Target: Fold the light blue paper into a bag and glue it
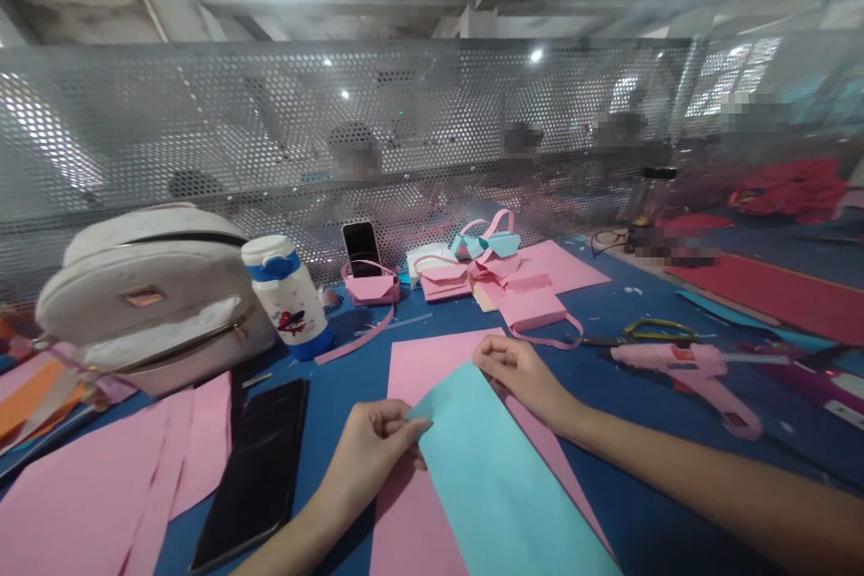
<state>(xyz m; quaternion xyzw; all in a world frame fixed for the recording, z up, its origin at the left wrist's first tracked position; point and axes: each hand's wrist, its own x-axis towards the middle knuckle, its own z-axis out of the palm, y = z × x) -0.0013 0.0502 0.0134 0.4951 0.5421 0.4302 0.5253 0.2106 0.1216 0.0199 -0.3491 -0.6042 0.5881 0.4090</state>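
Note:
A light blue sheet of paper [499, 477] lies slantwise over a larger pink sheet [432, 360] on the blue tabletop. My left hand [374, 445] pinches the blue sheet's left corner between thumb and fingers. At its upper corner, my right hand [519, 373] is closed on the same sheet, thumb and curled fingers together. The sheet's lower end runs out of the picture. Beyond my hands sit small folded pink paper bags [533, 306] with strip handles, and a blue and pink one [486, 243] behind them.
To the left are a backpack [155, 297], a water bottle [287, 297], a black phone [256, 468] and pink sheets [87, 495]. A pink glue gun [695, 369] and scissors [658, 330] lie at right. A perforated metal screen [418, 135] closes the back; people show dimly behind it.

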